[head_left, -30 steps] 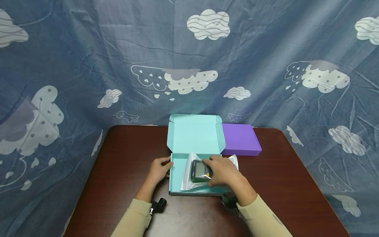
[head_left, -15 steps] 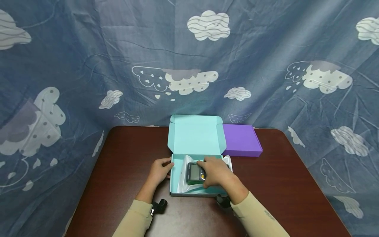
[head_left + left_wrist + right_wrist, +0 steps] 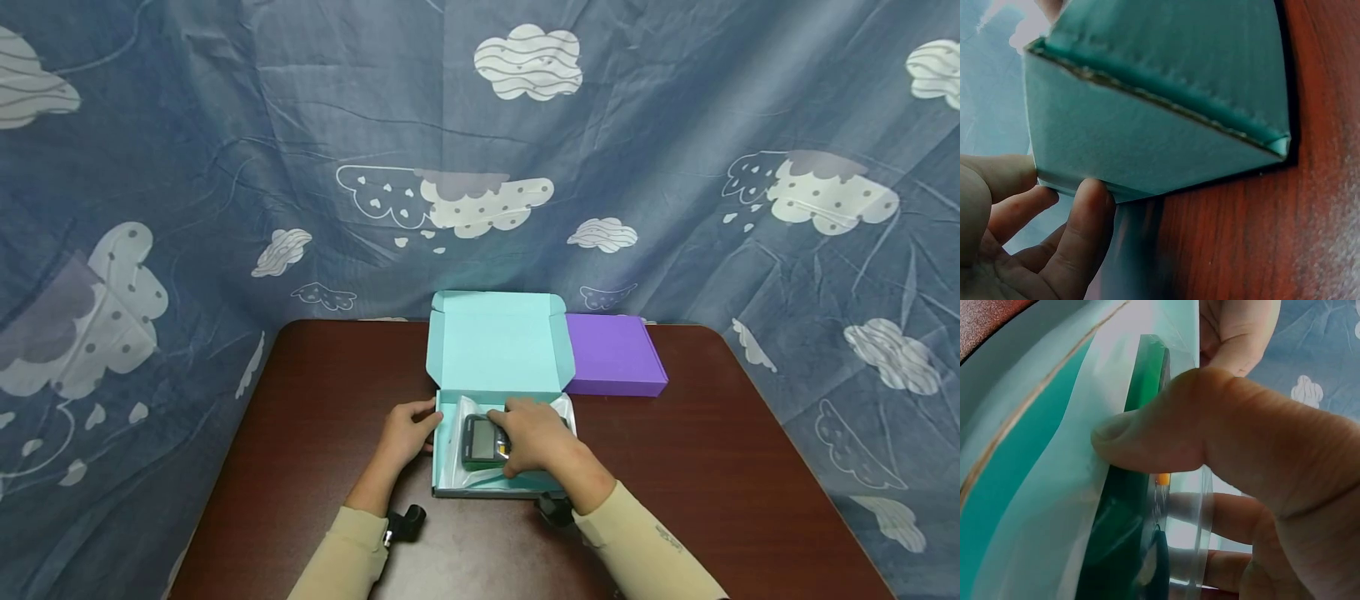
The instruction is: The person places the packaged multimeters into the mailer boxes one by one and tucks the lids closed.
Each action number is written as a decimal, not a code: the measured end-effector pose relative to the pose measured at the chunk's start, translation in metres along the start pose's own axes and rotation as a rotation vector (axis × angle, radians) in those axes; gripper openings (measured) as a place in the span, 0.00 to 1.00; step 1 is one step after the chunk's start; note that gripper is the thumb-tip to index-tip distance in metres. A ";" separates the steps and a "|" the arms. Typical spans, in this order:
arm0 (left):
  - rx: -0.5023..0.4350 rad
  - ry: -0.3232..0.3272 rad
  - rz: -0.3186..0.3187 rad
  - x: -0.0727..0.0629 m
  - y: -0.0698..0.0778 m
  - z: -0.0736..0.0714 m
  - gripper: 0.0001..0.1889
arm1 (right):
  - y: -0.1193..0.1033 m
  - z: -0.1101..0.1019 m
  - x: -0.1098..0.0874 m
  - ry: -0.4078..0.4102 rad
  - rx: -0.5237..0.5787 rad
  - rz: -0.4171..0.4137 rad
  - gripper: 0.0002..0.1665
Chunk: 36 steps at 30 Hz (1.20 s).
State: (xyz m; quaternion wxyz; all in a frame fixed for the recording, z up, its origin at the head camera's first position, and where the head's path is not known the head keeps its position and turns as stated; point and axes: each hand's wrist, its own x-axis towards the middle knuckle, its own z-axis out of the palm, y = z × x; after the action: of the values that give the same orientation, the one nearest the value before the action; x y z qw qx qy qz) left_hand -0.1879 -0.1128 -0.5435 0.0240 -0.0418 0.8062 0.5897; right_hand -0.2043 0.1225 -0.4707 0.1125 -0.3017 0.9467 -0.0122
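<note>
A light teal cardboard box (image 3: 495, 342) lies on the table with its lid raised at the back. My left hand (image 3: 405, 433) holds the box's left side, its fingertips against the outer wall in the left wrist view. Inside the box, my right hand (image 3: 536, 437) grips a green and black device with a grey screen, seemingly a digital multimeter (image 3: 480, 439), in a clear plastic bag (image 3: 453, 467). In the right wrist view my thumb presses the device's green side and other fingers lie across it. The hand hides the device's right part.
A closed purple box (image 3: 613, 354) lies just right of the teal lid. Both rest on a dark red-brown table (image 3: 712, 475). A blue cloud-patterned cloth (image 3: 420, 100) hangs behind the table's far edge.
My right hand has moved left and slightly lower with the bagged multimeter, whose bag edges now lie within the box walls. My left hand has stayed at the box's left side.
</note>
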 end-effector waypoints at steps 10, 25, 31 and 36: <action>-0.010 0.019 0.002 -0.008 0.000 0.008 0.22 | -0.002 0.007 -0.002 -0.002 -0.033 -0.015 0.55; -0.025 0.035 0.004 -0.021 0.000 0.014 0.22 | -0.003 0.018 -0.006 0.009 -0.058 -0.050 0.57; -0.026 0.041 0.007 -0.026 -0.001 0.017 0.22 | -0.001 0.025 -0.008 0.014 -0.044 -0.055 0.57; -0.018 0.047 0.009 -0.031 0.000 0.019 0.22 | 0.001 0.031 -0.011 0.033 -0.048 -0.067 0.56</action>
State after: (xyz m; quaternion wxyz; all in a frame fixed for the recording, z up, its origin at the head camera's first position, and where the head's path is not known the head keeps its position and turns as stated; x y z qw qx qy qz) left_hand -0.1574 -0.0930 -0.5466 0.0019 -0.0524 0.8015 0.5957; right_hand -0.1893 0.1311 -0.4987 0.0891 -0.3357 0.9377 0.0016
